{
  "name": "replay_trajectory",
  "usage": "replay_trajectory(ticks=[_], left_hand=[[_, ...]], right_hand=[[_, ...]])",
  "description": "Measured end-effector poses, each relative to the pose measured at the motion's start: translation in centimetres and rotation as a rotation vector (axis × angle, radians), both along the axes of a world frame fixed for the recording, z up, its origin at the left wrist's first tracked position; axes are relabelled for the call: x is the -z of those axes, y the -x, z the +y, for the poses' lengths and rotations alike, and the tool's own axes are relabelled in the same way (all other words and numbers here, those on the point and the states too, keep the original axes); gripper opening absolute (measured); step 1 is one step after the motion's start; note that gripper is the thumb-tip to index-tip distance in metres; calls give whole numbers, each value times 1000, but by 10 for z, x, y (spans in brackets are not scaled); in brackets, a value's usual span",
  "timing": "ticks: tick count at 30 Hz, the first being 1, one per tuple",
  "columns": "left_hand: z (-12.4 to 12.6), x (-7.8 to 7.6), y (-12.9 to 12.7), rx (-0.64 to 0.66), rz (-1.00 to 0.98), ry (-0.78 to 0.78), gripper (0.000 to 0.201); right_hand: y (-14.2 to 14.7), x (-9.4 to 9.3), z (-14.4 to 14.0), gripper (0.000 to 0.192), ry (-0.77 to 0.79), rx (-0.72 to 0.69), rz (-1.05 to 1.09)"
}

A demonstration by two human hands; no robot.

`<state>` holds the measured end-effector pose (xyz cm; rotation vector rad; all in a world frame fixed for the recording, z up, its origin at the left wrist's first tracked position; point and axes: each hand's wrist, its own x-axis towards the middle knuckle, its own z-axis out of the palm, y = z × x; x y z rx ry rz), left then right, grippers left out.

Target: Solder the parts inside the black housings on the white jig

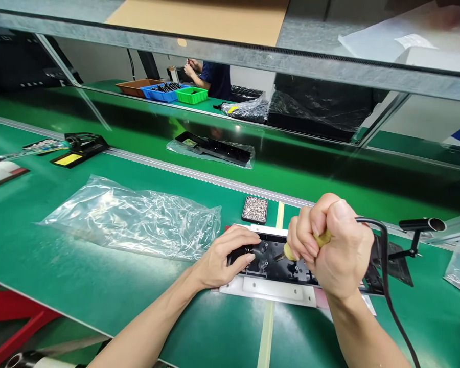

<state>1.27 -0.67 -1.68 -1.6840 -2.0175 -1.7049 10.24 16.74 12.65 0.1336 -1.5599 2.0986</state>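
My right hand (335,245) is closed in a fist around the yellow handle of a soldering iron (290,252), its cord running out past my thumb. The iron's tip points down left into a long black plastic housing (267,268); whether it touches cannot be made out. That housing lies open side up in a white fixture (266,291). With fingers and thumb bent over its left end, my left hand (228,255) grips the housing. Part of the housing's right side is hidden behind my right hand.
A clear plastic bag (138,217) lies to the left. Behind the fixture sits a small case of metallic bits (255,209). At right stands an iron holder (421,225). A bagged black part (214,149) lies on the belt. A person (214,79) works beyond, beside coloured bins (191,96).
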Motion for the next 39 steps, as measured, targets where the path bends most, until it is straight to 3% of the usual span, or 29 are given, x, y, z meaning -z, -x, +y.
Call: replay_trajectory(ticks=[27, 35, 37, 39], left_hand=[[3, -3, 1, -11, 15, 17, 24], [-7, -7, 0, -47, 30, 74, 24], [-6, -10, 1, -59, 67, 66, 25], [15, -15, 5, -36, 119, 6, 25]], right_hand=[[6, 27, -8, 49, -76, -66, -30], [13, 35, -13, 46, -5, -130, -19], [15, 36, -18, 49, -58, -93, -41], [12, 27, -17, 53, -189, 19, -71]])
